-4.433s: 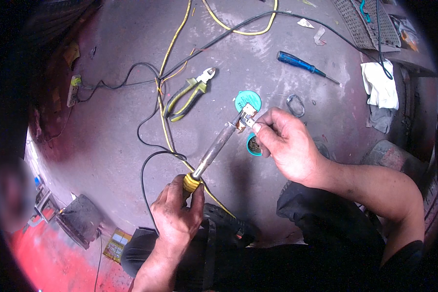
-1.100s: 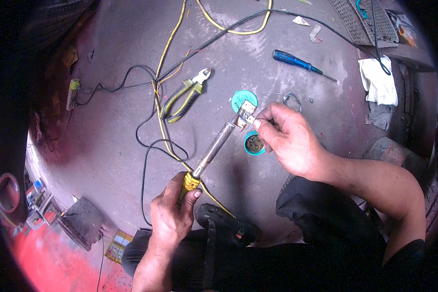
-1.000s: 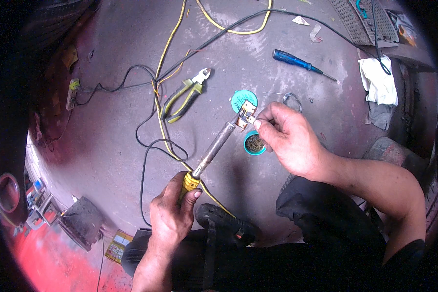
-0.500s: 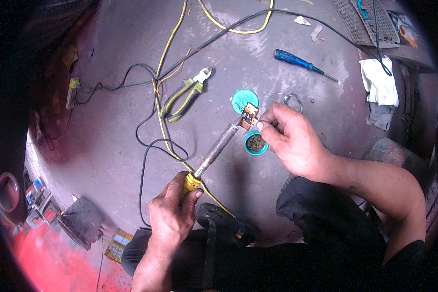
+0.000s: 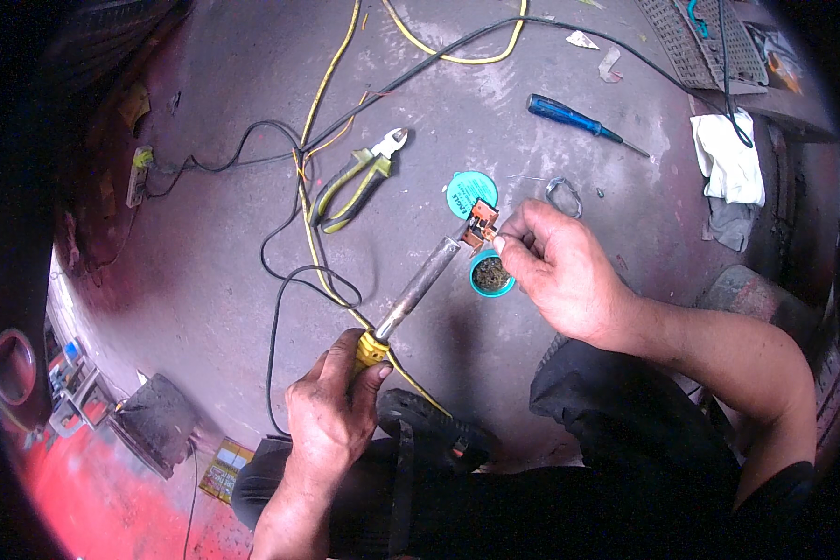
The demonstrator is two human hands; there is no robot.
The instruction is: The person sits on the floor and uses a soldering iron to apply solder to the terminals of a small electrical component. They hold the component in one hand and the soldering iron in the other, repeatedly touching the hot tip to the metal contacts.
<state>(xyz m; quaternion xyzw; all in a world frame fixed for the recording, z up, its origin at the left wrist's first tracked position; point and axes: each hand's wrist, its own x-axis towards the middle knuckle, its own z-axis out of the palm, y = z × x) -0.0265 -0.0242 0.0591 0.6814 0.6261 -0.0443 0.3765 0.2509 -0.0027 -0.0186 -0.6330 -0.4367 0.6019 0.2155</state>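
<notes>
My left hand (image 5: 331,406) is closed round the yellow handle of a soldering iron (image 5: 417,289), whose metal barrel slants up to the right. My right hand (image 5: 565,266) pinches a small copper-coloured electrical part (image 5: 482,222) between thumb and fingertips. The iron's tip reaches the left side of this part; whether the two touch I cannot tell. Just below the part stands a small round turquoise tin (image 5: 491,274) with dark brown stuff inside. Its turquoise lid (image 5: 471,191) lies on the floor behind the part, partly hidden by it.
Green-and-black cutting pliers (image 5: 355,182) lie left of the lid, and a blue screwdriver (image 5: 583,121) lies farther right. A coil of thin wire (image 5: 564,198) rests behind my right hand. Yellow and black cables (image 5: 310,233) cross the floor. A white cloth (image 5: 726,159) is at the right.
My right hand has tilted the copper-coloured part slightly, so its face looks darker and redder. Both hands keep nearly the same place.
</notes>
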